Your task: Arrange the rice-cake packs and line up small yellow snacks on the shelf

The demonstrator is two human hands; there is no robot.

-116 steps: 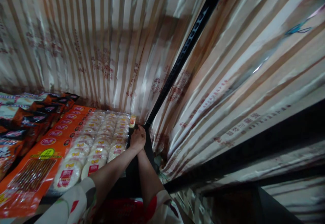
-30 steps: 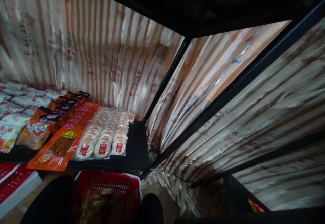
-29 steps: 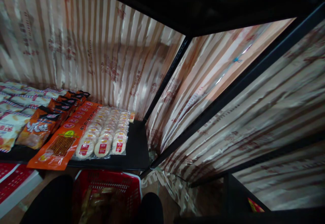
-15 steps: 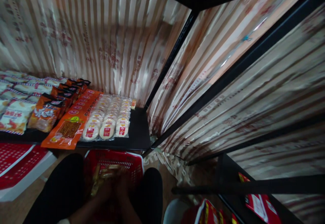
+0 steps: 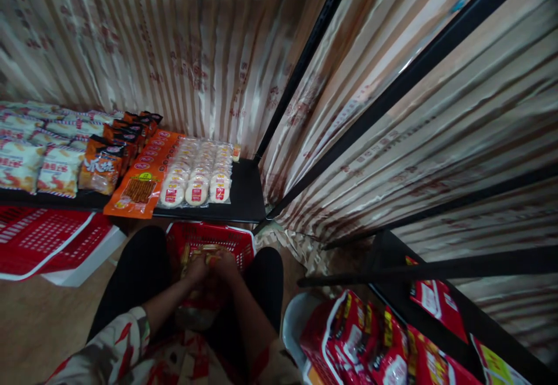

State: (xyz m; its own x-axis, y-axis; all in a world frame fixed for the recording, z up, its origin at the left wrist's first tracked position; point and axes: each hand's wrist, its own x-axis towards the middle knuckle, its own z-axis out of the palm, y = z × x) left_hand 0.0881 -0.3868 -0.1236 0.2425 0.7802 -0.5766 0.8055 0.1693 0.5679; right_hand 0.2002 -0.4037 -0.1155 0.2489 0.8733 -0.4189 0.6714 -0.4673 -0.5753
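Both of my hands reach down into a red plastic basket [image 5: 238,234] between my knees. Inside it lie gold-wrapped packets [image 5: 185,255], dim and too blurred to read. My left hand [image 5: 198,270] is closed around some of these packets. Close beside it, my right hand [image 5: 224,263] is curled on the same bunch, its fingers partly hidden. Just beyond the basket, rows of round white crackers [image 5: 196,194] in clear wrappers stand on a black shelf [image 5: 246,199]. An orange bag of stick snacks [image 5: 139,190] lies left of them.
Orange-black snack bags [image 5: 100,167] and white snack bags [image 5: 58,170] fill the shelf's left. Another red basket [image 5: 52,239] sits below. Black shelf posts [image 5: 349,146] cross before a striped curtain [image 5: 196,42]. Red snack packets [image 5: 353,321] fill a basket at right.
The view has tipped downward, bringing my sleeves and more of the right-hand basket into sight. My hands stay among the gold-wrapped packets, with the right hand now a little farther from the left.
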